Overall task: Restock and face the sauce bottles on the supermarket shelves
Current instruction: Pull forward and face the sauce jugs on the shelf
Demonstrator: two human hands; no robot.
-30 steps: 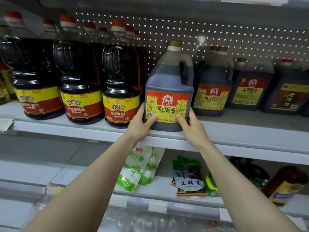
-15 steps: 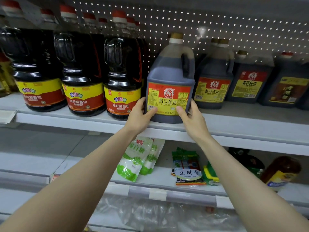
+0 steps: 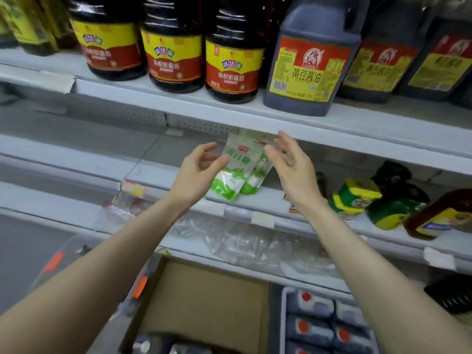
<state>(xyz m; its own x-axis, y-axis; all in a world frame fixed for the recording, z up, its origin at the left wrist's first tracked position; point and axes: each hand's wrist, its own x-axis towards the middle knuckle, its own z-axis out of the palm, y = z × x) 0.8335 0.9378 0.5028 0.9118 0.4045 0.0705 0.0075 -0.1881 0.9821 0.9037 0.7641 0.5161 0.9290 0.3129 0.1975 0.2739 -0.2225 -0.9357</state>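
A: How are the hands held?

B: The left hand (image 3: 198, 172) and the right hand (image 3: 293, 167) are both seen spread, palms turned toward each other, fingers loosely curved. Nothing is gripped by either, and a gap is left between them.

A: Is anything touched?

B: Green-and-white packets (image 3: 237, 172) on the lower shelf (image 3: 153, 175) are seen through that gap. One of them is overlapped by the left thumb in the view, but whether contact is made cannot be told.

A: Which way is the soy sauce jug pointed?

B: The soy sauce jug (image 3: 310, 60) is stood upright at the front of the upper shelf (image 3: 178, 103), long axis vertical, its top cut off by the frame. Its red-and-yellow label is turned outward.

A: Where is it placed relative to the hands?

B: It is found above both and well apart from them, more nearly over the right hand than the left. Three round dark bottles (image 3: 173, 52) are lined up just beside it on the left. Similar jugs (image 3: 378, 67) are set farther back on the right.

A: And lower down?

B: A cardboard box (image 3: 204, 302) and a tray of capped bottles (image 3: 324, 325) are seen beneath the forearms.
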